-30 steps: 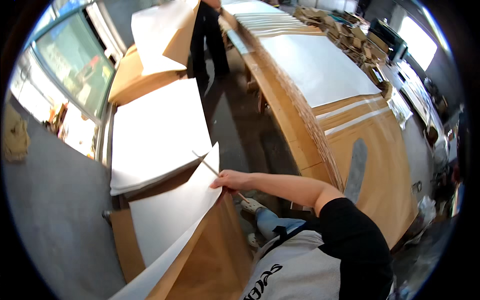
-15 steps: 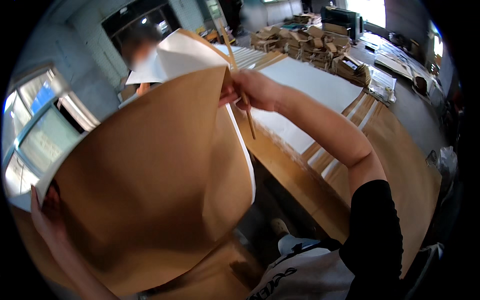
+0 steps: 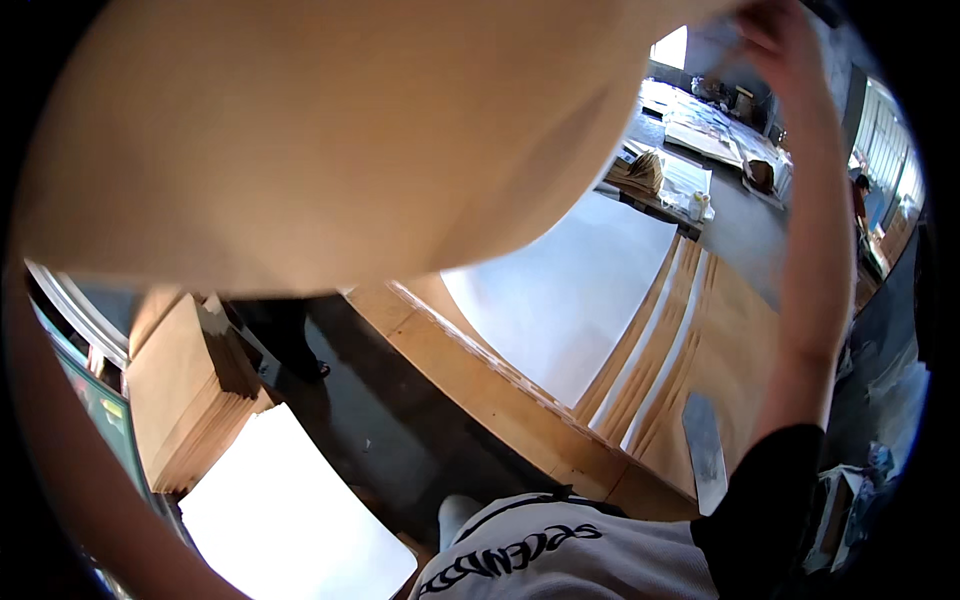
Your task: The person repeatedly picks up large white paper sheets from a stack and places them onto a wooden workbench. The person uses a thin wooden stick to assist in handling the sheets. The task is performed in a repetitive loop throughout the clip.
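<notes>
A large brown paper sheet (image 3: 330, 140) is lifted high and bows across the upper left of the view. At its upper right corner my right hand (image 3: 775, 40) is closed, gripping the sheet's edge. Whether the thin wooden stick is still in that hand is too blurred to tell. My left forearm (image 3: 90, 450) rises along the left rim toward the sheet's lower left corner, and the hand itself is lost past the dark rim. Under the raised sheet, a white sheet (image 3: 570, 290) lies on fanned brown and white sheets (image 3: 655, 350) on the table.
A grey flat blade-like piece (image 3: 705, 455) rests on the brown sheets near my right elbow. At lower left a stack of brown sheets (image 3: 185, 390) stands by a bright white sheet (image 3: 290, 510). A person's dark-clothed legs (image 3: 280, 330) show beneath the raised sheet.
The brown sheet and my right hand have gone up, and the sheet has spread out flatter. My view has turned right, and the lower left stack has come into sight.
</notes>
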